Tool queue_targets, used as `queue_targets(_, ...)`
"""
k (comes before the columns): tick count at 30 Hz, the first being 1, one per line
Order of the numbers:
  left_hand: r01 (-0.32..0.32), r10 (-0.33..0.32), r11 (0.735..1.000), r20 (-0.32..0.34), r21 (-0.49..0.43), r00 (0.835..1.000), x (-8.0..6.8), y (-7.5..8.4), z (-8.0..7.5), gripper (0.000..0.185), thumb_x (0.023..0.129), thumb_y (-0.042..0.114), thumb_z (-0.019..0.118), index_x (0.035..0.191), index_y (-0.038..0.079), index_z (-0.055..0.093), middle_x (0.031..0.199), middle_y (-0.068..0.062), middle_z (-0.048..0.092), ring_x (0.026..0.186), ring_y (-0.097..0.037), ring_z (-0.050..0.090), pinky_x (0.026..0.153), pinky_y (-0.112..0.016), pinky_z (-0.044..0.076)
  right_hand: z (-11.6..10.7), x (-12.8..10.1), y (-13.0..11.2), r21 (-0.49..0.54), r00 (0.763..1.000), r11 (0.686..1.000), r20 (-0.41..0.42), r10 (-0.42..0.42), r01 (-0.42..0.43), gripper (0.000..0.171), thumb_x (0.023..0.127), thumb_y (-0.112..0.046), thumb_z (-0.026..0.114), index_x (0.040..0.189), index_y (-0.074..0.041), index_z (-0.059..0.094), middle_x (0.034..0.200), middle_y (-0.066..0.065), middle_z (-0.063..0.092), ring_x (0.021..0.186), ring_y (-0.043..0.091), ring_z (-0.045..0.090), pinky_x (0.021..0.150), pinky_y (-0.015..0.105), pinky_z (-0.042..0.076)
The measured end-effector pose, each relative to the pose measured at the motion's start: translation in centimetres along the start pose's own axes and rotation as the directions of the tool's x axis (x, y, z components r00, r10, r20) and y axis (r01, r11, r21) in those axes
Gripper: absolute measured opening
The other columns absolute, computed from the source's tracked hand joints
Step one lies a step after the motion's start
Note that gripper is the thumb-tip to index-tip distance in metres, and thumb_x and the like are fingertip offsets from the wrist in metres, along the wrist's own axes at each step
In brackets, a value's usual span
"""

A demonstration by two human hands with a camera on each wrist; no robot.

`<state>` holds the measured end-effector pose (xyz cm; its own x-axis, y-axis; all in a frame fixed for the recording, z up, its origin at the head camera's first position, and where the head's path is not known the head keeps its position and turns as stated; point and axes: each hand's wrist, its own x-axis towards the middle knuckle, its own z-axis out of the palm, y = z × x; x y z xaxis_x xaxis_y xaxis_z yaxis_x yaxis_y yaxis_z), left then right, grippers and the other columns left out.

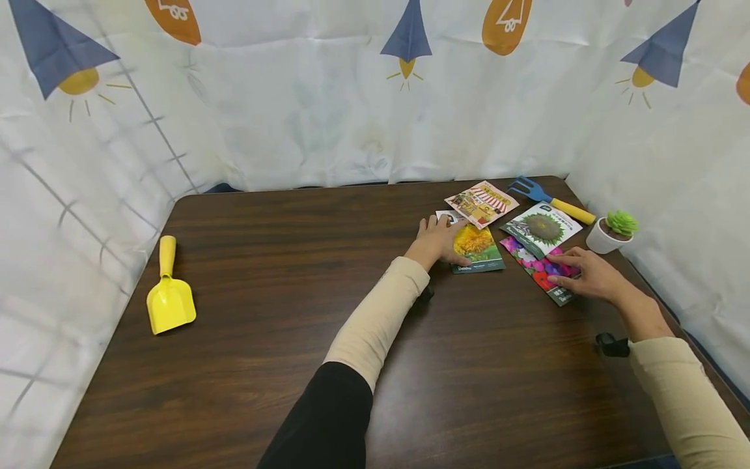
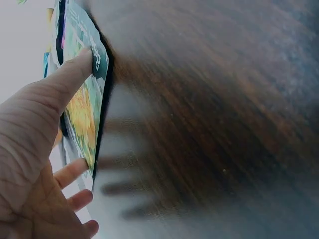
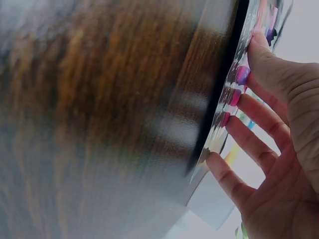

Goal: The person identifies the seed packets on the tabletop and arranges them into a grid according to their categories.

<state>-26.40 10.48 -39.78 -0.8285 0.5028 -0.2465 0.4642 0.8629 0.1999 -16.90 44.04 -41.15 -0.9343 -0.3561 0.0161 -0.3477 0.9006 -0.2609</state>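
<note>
A seed packet with a yellow flower [image 1: 476, 242] lies on the dark wooden table under my left hand [image 1: 436, 242]. The left thumb rests on its lower part, and the spread fingers reach toward its far edge in the left wrist view. My right hand [image 1: 592, 273] touches a packet with pink and purple flowers [image 1: 541, 277], its fingers extended over the print. A sunflower-head packet [image 1: 541, 228] overlaps the top of the pink one. Behind, a cream packet with a striped awning [image 1: 483, 203] overlaps the yellow-flower packet.
A blue hand fork [image 1: 530, 189] with a yellow handle lies at the back right. Beside it stands a small green succulent in a white pot [image 1: 606, 240]. A yellow scoop [image 1: 171, 303] lies at the table's left. White printed curtains hang around the table.
</note>
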Motion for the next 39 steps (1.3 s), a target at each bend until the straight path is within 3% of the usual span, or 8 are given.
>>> queue_targets(9,-0.041,0.040,0.999,0.041,0.025,0.998,-0.9,-0.7,-0.4,0.091,0.086,0.072,0.066,0.162,0.037,0.029,0.150,-0.004,0.034,0.126,-0.025,0.029,0.111,-0.045,0.025,0.1,-0.2,0.2,-0.019,0.997,0.999,-0.061,-0.045,0.044,0.052,0.082,-0.015,0.085,0.126,0.007,0.068,0.104,0.017,0.065,0.086,0.023,0.058,0.071,0.039,0.047)
queue_targets(17,-0.076,0.073,0.996,0.055,0.045,0.996,-1.4,-1.3,-1.1,0.093,0.082,0.069,0.073,0.158,0.033,0.034,0.160,-0.006,0.027,0.141,-0.028,0.026,0.117,-0.046,0.025,-0.1,-0.2,0.2,-0.021,0.997,0.999,-0.063,-0.044,0.042,0.051,0.082,-0.014,0.085,0.126,0.007,0.068,0.104,0.018,0.065,0.086,0.024,0.059,0.072,0.040,0.047)
queue_targets(25,-0.081,0.078,0.996,0.078,0.034,0.994,-1.2,-1.4,-1.4,0.087,0.078,0.068,0.078,0.147,0.032,0.040,0.151,-0.007,0.031,0.132,-0.026,0.031,0.110,-0.043,0.030,0.0,-0.2,0.0,-0.003,0.999,1.000,-0.034,-0.022,0.022,0.052,0.085,-0.016,0.084,0.129,0.006,0.067,0.106,0.020,0.064,0.088,0.027,0.059,0.075,0.044,0.048)
queue_targets(28,-0.067,0.064,0.997,0.099,0.034,0.993,-1.1,-1.4,-1.5,0.096,0.076,0.068,0.079,0.155,0.034,0.035,0.152,-0.007,0.030,0.132,-0.026,0.030,0.110,-0.042,0.029,0.1,-0.2,-0.1,0.001,0.999,1.000,-0.030,-0.018,0.018,0.052,0.086,-0.017,0.083,0.129,0.006,0.067,0.108,0.021,0.064,0.090,0.028,0.059,0.076,0.045,0.048)
queue_targets(33,-0.056,0.050,0.997,0.113,0.050,0.992,-0.9,-1.4,-1.5,0.118,0.074,0.070,0.079,0.165,0.039,0.010,0.147,-0.007,0.032,0.124,-0.023,0.030,0.102,-0.038,0.029,0.1,-0.2,-0.2,0.009,1.000,1.000,-0.019,-0.012,0.012,0.053,0.086,-0.018,0.083,0.130,0.007,0.066,0.110,0.023,0.064,0.092,0.031,0.059,0.077,0.047,0.048)
queue_targets(39,-0.061,0.056,0.998,0.130,0.032,0.990,-0.9,-1.5,-1.4,0.107,0.076,0.070,0.078,0.163,0.038,0.025,0.141,-0.005,0.033,0.116,-0.022,0.029,0.093,-0.035,0.026,0.2,-0.3,0.0,-0.007,0.999,1.000,-0.032,-0.016,0.016,0.053,0.085,-0.016,0.084,0.129,0.007,0.067,0.107,0.021,0.064,0.088,0.027,0.058,0.074,0.044,0.047)
